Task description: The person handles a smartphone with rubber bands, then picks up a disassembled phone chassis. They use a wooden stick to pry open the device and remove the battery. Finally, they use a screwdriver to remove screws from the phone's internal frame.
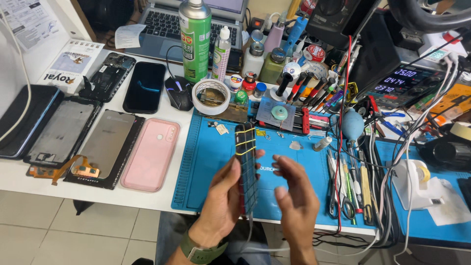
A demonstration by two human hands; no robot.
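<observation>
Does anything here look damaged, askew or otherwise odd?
Yes. The phone in the left hand is wrapped crosswise with several rubber bands. The right hand is open beside it. On the white table, an opened phone frame lies with an orange flex cable trailing loose.

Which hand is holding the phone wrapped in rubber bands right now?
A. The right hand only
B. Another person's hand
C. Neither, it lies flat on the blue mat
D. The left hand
D: the left hand grips the banded phone upright above the blue mat, while the right hand is open beside it, apart from it.
</observation>
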